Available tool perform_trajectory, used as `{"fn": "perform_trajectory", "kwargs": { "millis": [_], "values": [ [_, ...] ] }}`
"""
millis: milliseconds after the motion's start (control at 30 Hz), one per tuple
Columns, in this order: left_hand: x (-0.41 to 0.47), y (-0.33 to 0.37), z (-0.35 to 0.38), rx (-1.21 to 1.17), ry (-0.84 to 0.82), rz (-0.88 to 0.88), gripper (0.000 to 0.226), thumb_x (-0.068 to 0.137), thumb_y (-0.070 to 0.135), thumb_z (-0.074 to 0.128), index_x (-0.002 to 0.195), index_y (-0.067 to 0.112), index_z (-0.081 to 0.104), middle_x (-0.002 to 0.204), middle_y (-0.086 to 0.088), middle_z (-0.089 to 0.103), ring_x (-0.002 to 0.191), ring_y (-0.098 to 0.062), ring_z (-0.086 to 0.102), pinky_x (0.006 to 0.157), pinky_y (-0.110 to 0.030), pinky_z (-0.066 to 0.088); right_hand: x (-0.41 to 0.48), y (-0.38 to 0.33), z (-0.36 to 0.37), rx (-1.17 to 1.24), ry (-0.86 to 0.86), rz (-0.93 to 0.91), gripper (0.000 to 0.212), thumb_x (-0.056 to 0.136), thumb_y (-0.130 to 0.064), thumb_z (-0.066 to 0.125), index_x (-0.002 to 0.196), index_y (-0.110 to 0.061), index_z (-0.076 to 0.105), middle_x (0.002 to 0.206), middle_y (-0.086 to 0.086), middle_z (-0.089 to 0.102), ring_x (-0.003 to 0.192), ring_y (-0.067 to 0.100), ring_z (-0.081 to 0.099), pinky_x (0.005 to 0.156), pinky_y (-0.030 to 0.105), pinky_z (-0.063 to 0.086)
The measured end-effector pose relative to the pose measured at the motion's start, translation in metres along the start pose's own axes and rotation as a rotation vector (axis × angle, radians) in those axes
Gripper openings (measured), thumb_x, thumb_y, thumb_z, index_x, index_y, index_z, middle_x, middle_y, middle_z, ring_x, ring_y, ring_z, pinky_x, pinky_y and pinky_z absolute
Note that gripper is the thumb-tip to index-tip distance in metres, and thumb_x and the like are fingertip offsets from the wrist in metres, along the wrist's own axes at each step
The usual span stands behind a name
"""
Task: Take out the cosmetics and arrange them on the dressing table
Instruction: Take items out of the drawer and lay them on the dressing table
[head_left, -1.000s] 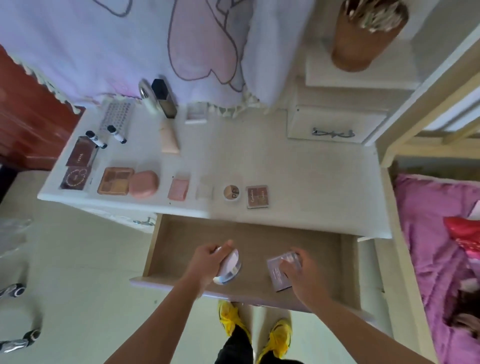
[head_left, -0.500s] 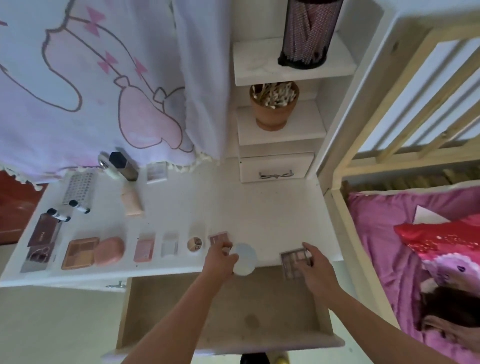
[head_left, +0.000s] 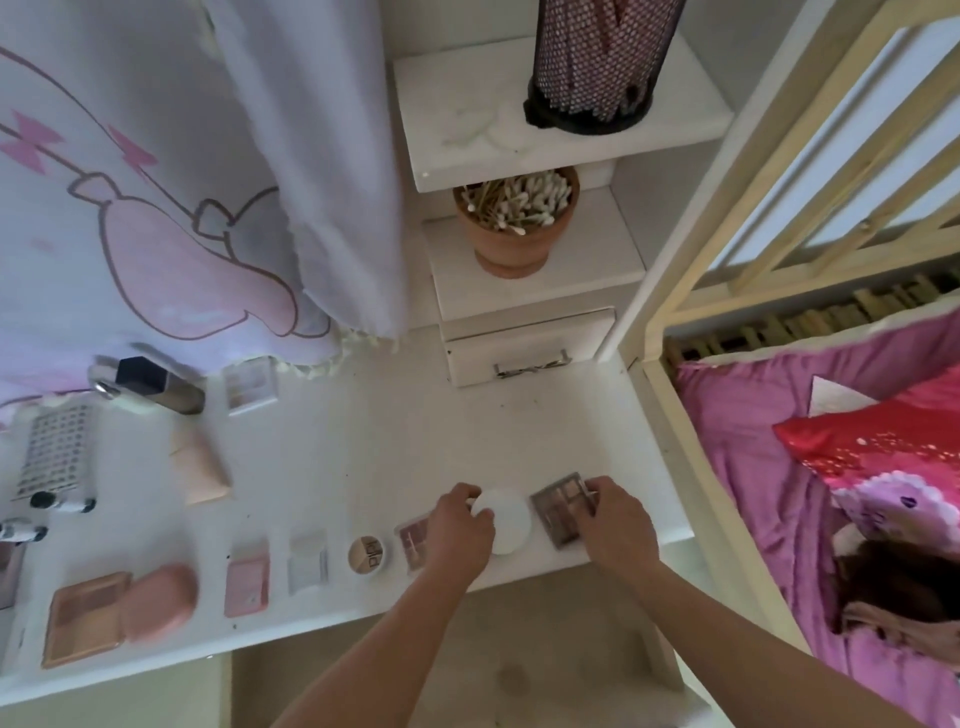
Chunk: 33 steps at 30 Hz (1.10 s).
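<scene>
1. Placement is the step in hand, I judge: my left hand curls round the white compact, my right hand pinches the eyeshadow palette, both at the front edge of the dressing table.
2. Next I'd release both flat and side by side, then check the open drawer.

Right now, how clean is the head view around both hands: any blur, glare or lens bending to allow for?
Head view: soft all over, small labels unreadable; the white round compact in the left hand nearly washes into the bright dressing table; the eyeshadow palette at the right hand stands out darker; wide-angle bending tilts the bed frame inward.
</scene>
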<state>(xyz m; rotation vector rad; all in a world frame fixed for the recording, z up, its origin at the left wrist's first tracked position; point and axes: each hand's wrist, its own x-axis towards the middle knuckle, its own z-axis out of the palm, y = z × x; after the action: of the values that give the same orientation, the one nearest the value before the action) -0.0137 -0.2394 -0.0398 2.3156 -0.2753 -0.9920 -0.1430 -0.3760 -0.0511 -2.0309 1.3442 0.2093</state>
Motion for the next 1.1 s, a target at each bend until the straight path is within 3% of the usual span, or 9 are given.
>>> {"fn": "perform_trajectory", "kwargs": {
  "millis": [133, 433, 567, 667, 733, 800, 933, 1000, 1100],
  "values": [
    [0.001, 0.002, 0.001, 0.112, 0.038, 0.007, 0.033, 0.092, 0.014, 0.05, 0.125, 0.012, 0.055, 0.124, -0.01, 0.053, 0.108, -0.026, 0.055, 0.08, -0.027, 0.042, -0.001, -0.005, -0.003, -0.123, 0.058, -0.008, 0.025, 0.099, -0.024, 0.048, 0.123, -0.017, 0.053, 0.11, 0.003, 0.06, 0.1, 0.023, 0.056, 0.075, 0.032, 0.043],
    [-0.013, 0.006, -0.004, 0.191, 0.143, 0.031, 0.031, 0.092, 0.018, 0.054, 0.123, 0.016, 0.054, 0.122, -0.004, 0.051, 0.106, -0.023, 0.055, 0.078, -0.026, 0.036, 0.002, 0.007, -0.013, -0.253, 0.066, 0.02, 0.033, 0.099, -0.033, 0.049, 0.127, -0.016, 0.046, 0.114, 0.005, 0.055, 0.1, 0.026, 0.06, 0.073, 0.033, 0.045],
    [-0.039, -0.005, -0.01, 0.154, 0.212, 0.037, 0.024, 0.088, 0.023, 0.059, 0.111, 0.024, 0.057, 0.095, 0.006, 0.061, 0.094, -0.016, 0.057, 0.072, -0.029, 0.047, -0.012, 0.015, -0.023, -0.217, 0.101, -0.025, 0.04, 0.099, -0.048, 0.045, 0.13, -0.023, 0.047, 0.118, 0.0, 0.055, 0.106, 0.021, 0.058, 0.073, 0.031, 0.041],
    [-0.071, -0.028, -0.01, 0.126, 0.246, -0.001, 0.013, 0.086, 0.024, 0.061, 0.097, 0.028, 0.057, 0.078, 0.008, 0.062, 0.075, -0.012, 0.06, 0.063, -0.027, 0.047, -0.04, 0.029, -0.03, -0.164, 0.117, -0.137, 0.027, 0.096, -0.047, 0.05, 0.113, -0.026, 0.056, 0.104, -0.007, 0.06, 0.089, 0.013, 0.06, 0.068, 0.025, 0.041],
    [-0.09, -0.054, -0.005, 0.075, 0.261, -0.065, 0.007, 0.084, 0.024, 0.062, 0.085, 0.027, 0.056, 0.072, 0.008, 0.062, 0.068, -0.012, 0.061, 0.059, -0.028, 0.048, -0.063, 0.046, -0.026, -0.185, 0.051, -0.237, 0.018, 0.094, -0.044, 0.055, 0.099, -0.027, 0.055, 0.093, -0.01, 0.059, 0.078, 0.009, 0.058, 0.061, 0.015, 0.036],
    [-0.107, -0.087, 0.005, -0.031, 0.263, -0.183, 0.007, 0.08, 0.021, 0.063, 0.076, 0.023, 0.058, 0.069, 0.004, 0.063, 0.066, -0.017, 0.063, 0.064, -0.035, 0.054, -0.088, 0.069, -0.016, -0.334, -0.141, -0.342, 0.013, 0.096, -0.041, 0.052, 0.095, -0.027, 0.052, 0.094, -0.01, 0.055, 0.088, 0.011, 0.059, 0.064, 0.016, 0.036],
    [-0.142, -0.152, 0.033, -0.214, 0.243, -0.442, 0.009, 0.074, 0.022, 0.064, 0.074, 0.015, 0.059, 0.071, -0.009, 0.067, 0.066, -0.031, 0.066, 0.069, -0.044, 0.056, -0.124, 0.107, 0.016, -0.58, -0.519, -0.406, 0.051, 0.093, -0.044, 0.056, 0.137, -0.019, 0.048, 0.139, 0.0, 0.047, 0.13, 0.023, 0.043, 0.103, 0.03, 0.035],
    [-0.162, -0.168, 0.039, -0.305, 0.275, -0.517, 0.014, 0.076, 0.02, 0.064, 0.077, 0.006, 0.06, 0.067, -0.014, 0.066, 0.057, -0.03, 0.062, 0.058, -0.04, 0.054, -0.134, 0.119, 0.032, -0.659, -0.55, -0.43, 0.056, 0.089, -0.045, 0.058, 0.138, -0.021, 0.046, 0.138, 0.001, 0.048, 0.126, 0.023, 0.047, 0.102, 0.032, 0.038],
    [-0.18, -0.193, 0.043, -0.465, 0.282, -0.638, 0.027, 0.084, 0.019, 0.067, 0.074, -0.005, 0.06, 0.06, -0.015, 0.062, 0.049, -0.026, 0.056, 0.048, -0.029, 0.049, -0.143, 0.133, 0.053, -0.861, -0.438, -0.534, 0.038, 0.094, -0.034, 0.051, 0.13, -0.023, 0.049, 0.122, -0.002, 0.057, 0.111, 0.019, 0.057, 0.091, 0.033, 0.046]
  ]
}}
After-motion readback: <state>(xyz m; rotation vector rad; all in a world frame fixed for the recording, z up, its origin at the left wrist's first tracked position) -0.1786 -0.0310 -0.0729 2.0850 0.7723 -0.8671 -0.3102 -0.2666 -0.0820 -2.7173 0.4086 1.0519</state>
